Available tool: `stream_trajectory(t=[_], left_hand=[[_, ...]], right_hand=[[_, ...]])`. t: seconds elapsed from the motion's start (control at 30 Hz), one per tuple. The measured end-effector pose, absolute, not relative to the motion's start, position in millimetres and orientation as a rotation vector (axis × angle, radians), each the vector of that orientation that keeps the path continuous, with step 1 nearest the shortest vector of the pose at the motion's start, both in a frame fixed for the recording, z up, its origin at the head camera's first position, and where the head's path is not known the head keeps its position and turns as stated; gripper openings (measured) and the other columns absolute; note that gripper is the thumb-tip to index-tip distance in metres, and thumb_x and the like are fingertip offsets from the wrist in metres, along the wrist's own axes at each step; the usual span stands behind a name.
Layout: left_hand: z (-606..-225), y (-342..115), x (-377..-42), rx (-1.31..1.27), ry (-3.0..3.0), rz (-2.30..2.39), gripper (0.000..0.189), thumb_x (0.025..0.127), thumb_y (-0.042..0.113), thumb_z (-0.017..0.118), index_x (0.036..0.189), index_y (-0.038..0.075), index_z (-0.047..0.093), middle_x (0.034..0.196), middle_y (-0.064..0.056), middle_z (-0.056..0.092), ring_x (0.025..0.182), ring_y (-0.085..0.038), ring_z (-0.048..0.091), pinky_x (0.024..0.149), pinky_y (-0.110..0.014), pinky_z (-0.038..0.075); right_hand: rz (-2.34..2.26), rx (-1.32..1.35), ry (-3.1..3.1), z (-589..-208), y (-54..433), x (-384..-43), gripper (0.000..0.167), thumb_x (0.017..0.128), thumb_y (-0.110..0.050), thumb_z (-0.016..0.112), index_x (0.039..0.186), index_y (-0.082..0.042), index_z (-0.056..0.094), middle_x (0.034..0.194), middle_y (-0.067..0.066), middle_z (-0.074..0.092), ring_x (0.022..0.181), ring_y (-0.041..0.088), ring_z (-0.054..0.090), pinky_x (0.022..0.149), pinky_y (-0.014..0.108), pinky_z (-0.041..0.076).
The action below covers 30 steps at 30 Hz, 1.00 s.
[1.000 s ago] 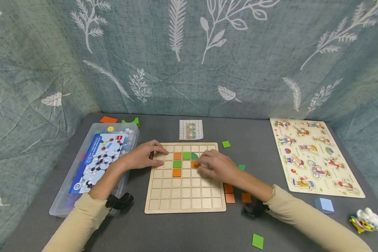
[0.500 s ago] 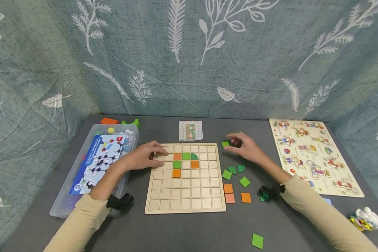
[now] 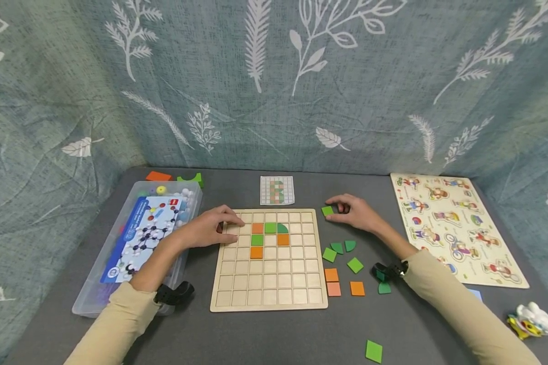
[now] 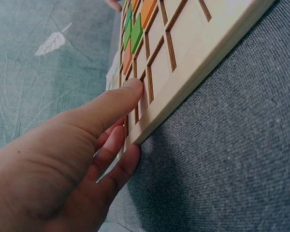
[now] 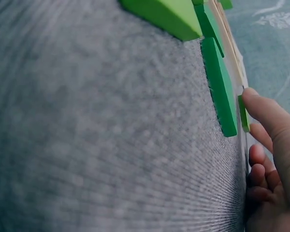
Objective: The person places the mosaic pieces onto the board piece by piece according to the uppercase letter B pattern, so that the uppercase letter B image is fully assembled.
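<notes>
A wooden grid board (image 3: 269, 284) lies on the dark table, with orange and green squares and one dark green quarter-circle tile (image 3: 282, 228) in its cells. My left hand (image 3: 210, 225) rests at its left edge. In the left wrist view the thumb (image 4: 123, 99) lies over the grid and other fingertips are at the board's side. Beyond the board's right edge, my right hand (image 3: 353, 212) pinches a light green square tile (image 3: 327, 211) between thumb and index finger, low at the table. In the right wrist view that tile (image 5: 244, 113) shows behind the thumb.
Loose orange tiles (image 3: 357, 288), green squares (image 3: 355, 264) and quarter-circles (image 3: 350, 246) lie right of the board. A printed pattern card (image 3: 265, 190) sits behind it. A plastic box (image 3: 87, 299) stands left; a picture puzzle (image 3: 443, 230) and small toy (image 3: 532, 320) lie right.
My right hand has left the orange tile on the board, moved right and back to the light green square, and taken hold of it. The left hand has stayed at the board's edge.
</notes>
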State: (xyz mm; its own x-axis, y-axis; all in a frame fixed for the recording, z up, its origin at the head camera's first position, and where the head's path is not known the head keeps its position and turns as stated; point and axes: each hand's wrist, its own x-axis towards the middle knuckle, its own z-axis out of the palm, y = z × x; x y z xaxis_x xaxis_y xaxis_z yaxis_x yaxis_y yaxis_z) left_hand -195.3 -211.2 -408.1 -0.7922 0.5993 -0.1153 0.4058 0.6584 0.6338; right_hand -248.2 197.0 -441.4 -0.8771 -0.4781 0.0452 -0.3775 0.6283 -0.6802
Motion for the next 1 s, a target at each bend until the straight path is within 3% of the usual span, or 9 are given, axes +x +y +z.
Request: stream_trajectory(t=[1.0], left_hand=[[-410.3, -213.0, -192.6, 0.804, 2.561, 0.877, 0.036, 0.091, 0.022, 0.069, 0.124, 0.009, 0.065, 0.121, -0.012, 0.055, 0.080, -0.014, 0.047, 0.072, -0.028, 0.042]], right_hand=[[-1.182, -0.739, 2.621, -445.5, 193.4, -248.5, 0.032, 0.086, -0.014, 0.074, 0.117, -0.007, 0.070, 0.084, 0.003, 0.051, 0.073, 0.013, 0.040, 0.067, 0.026, 0.035]])
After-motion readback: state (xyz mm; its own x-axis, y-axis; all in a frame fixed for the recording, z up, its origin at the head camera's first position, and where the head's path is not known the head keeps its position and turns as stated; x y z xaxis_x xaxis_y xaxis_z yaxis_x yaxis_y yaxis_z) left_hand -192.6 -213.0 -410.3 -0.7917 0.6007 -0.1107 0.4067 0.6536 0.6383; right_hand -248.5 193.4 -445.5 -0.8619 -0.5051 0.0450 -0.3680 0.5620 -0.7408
